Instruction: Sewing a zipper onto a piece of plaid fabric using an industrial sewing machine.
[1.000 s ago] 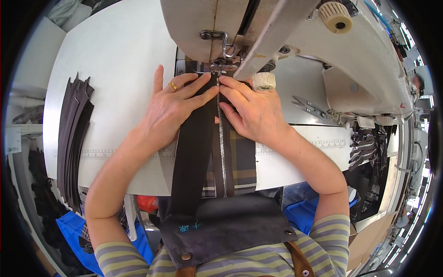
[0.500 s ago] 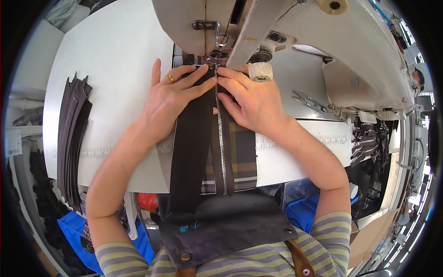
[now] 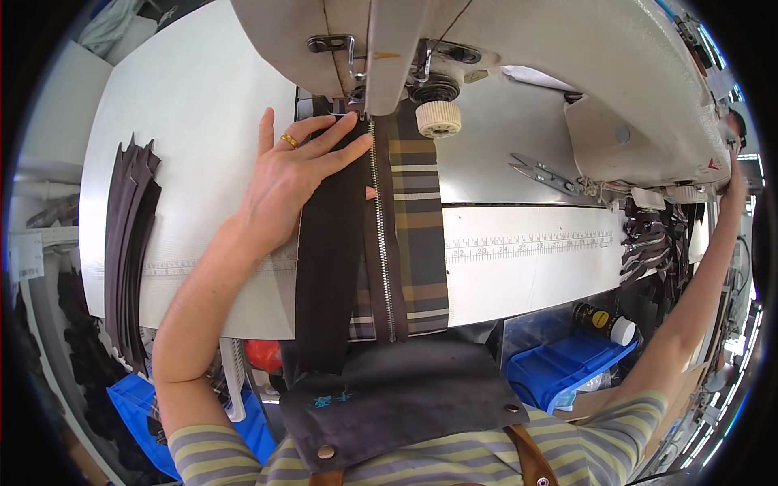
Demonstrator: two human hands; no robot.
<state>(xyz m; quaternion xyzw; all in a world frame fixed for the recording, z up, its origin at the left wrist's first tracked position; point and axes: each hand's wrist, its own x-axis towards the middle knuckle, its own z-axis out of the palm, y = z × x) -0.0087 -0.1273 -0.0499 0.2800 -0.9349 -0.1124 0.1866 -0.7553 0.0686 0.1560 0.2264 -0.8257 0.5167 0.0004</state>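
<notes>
Under the sewing machine's needle area (image 3: pixel 356 109) lie a black fabric strip (image 3: pixel 331 243), a metal-toothed zipper (image 3: pixel 381 243) on dark tape and a plaid fabric piece (image 3: pixel 423 275). My left hand (image 3: pixel 296 174) wears a gold-coloured ring and holds the strip. Its fingers rest on top near the needle, the little finger raised, and the thumb tip pokes out from beneath the strip beside the zipper. Far to the right, my right hand (image 3: pixel 734 174) is at the end of the machine head (image 3: pixel 640 97). Its fingers are small and unclear there.
A bundle of dark strips (image 3: pixel 130 235) hangs over the table's left edge. Thread snips (image 3: pixel 545 174) lie right of the needle on the metal plate. Dark pieces (image 3: pixel 648 243) are heaped at the right. Below sit a blue bin (image 3: pixel 559 364) and a white-capped bottle (image 3: pixel 604 322).
My right hand has left the fabric beside the zipper and swung far right to the machine's end. The left hand stays on the strip. In the picture, the machine has shifted slightly left.
</notes>
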